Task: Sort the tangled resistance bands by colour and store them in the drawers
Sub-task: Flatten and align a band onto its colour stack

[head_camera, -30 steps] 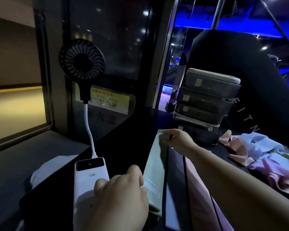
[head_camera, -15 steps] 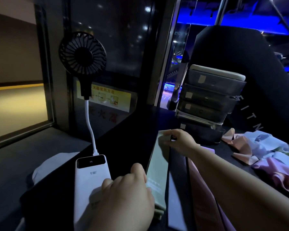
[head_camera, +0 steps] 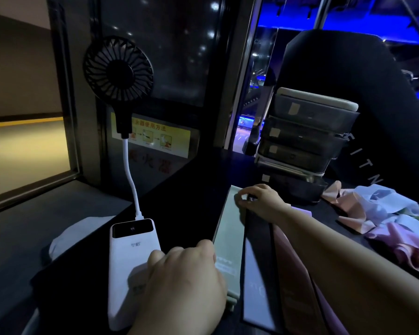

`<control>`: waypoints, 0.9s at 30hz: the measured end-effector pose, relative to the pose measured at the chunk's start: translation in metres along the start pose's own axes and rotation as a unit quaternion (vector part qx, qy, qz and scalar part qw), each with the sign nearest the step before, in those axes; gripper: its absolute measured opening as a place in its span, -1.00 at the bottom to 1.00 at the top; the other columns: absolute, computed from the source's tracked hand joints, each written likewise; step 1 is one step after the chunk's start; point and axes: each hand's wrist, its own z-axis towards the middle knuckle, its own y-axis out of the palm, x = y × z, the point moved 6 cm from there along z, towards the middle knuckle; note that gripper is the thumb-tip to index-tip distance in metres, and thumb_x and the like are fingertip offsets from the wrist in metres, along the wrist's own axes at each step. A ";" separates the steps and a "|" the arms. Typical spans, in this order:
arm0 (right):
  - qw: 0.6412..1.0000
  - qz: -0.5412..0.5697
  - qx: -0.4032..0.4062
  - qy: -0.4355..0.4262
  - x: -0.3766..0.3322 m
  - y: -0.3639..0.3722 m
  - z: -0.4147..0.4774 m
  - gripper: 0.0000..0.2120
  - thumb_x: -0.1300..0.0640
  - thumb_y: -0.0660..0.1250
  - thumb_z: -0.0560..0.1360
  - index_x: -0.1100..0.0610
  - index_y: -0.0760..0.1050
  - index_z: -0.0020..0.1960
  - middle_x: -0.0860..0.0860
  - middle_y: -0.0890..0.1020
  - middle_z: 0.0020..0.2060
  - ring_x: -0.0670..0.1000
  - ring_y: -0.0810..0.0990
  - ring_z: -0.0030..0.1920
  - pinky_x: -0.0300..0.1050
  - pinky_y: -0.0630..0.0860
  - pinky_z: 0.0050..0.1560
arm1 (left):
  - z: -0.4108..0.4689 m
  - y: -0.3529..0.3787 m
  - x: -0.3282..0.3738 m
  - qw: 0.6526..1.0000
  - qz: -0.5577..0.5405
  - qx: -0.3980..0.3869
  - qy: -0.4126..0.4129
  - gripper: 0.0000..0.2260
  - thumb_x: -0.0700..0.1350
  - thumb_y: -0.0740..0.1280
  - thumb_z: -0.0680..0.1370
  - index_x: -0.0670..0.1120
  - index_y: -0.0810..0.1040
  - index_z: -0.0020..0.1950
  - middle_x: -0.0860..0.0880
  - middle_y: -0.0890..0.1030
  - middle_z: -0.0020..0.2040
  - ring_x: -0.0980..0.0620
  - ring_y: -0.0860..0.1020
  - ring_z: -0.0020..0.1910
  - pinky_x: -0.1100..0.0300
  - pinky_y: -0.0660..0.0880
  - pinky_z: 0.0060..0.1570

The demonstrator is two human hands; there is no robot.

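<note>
As drawers [head_camera: 305, 139] hide contents, green band [head_camera: 230, 226] outside

The power bank [head_camera: 131, 262] is smooth white plastic with a glossy black display window. The fan [head_camera: 117, 68] is matt black plastic, and its cable [head_camera: 131, 180] has a smooth white sheath. The drawers [head_camera: 305, 141] are smoky, half-clear plastic with small paper labels. The green band [head_camera: 230, 233] looks thin, smooth and dull-sheened. The pile of bands [head_camera: 397, 243] seems to be the same rubbery stuff, crumpled. The tabletop [head_camera: 191, 189] is dark and matt. The window frame [head_camera: 34, 187] looks like metal, and the glass panel [head_camera: 160, 44] is glossy.
</note>
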 end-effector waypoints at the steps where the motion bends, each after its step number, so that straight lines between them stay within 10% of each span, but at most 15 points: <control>1: 1.000 -0.003 0.000 0.000 0.000 0.000 0.000 -0.74 -0.03 0.40 0.51 -0.11 0.59 0.19 0.02 0.53 0.18 0.02 0.43 0.29 -0.17 0.32 0.34 | 0.000 0.000 0.001 1.000 0.003 -0.001 -0.002 -0.87 0.01 0.07 0.63 0.13 0.35 0.15 0.12 0.34 -0.14 0.11 0.14 -0.27 0.10 0.15 -0.05; 27: 0.996 -0.064 0.016 -0.065 -0.011 -0.034 -0.042 -0.52 -0.30 0.24 0.50 -0.04 0.55 0.27 0.04 0.54 0.24 0.15 0.41 0.31 0.02 0.33 0.35 | 0.004 0.015 0.026 0.994 -0.007 0.095 0.054 -0.77 0.24 0.16 0.57 0.14 0.42 0.09 0.14 0.49 0.01 0.07 0.40 0.17 0.12 0.26 0.11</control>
